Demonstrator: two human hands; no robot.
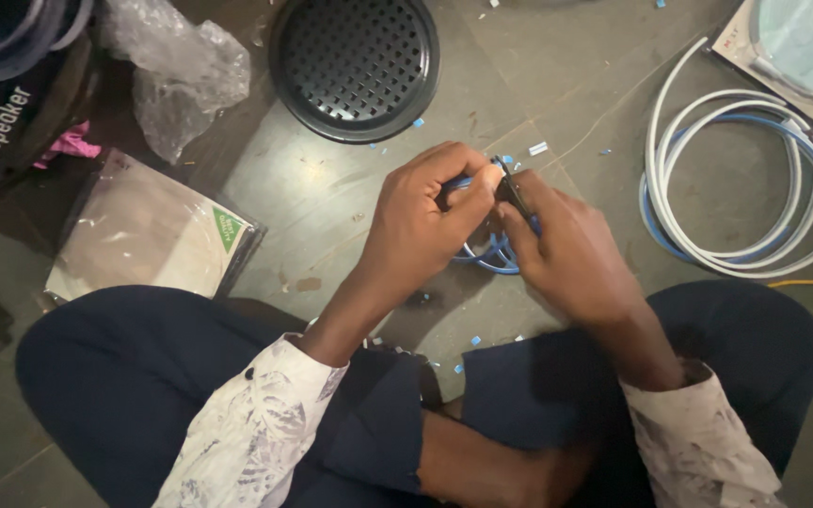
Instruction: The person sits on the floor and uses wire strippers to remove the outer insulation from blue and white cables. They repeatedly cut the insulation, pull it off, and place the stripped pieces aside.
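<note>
- Head view: a person sits cross-legged on a dark tiled floor (557, 66), scattered with small blue and white clippings.
- The left hand (421, 221) is closed in a pinch, thumb and forefinger gripping one end of a blue wire (491, 256) just above the floor, between the knees.
- The right hand (571, 254) is curled tight around a small dark tool (512, 188) — its tip meets the wire right beside the left fingertips; the rest of the wire loops down under both hands.
- Risk, as I judge it: the tool's tip sits touching close to the left thumb, so a slip could nick the finger rather than the wire.
- A bite too deep could cut through the wire instead of only its skin — the grip is hard to read, since the hands hide much of it.
- The loose loop could spring out of the pinch and drop among the clippings.
- Around them: a black round grille (355, 66) ahead, crumpled clear plastic (176, 71) and a flat plastic packet (148, 230) to the left, a coil of white and blue cable (745, 188) well apart on the right.
</note>
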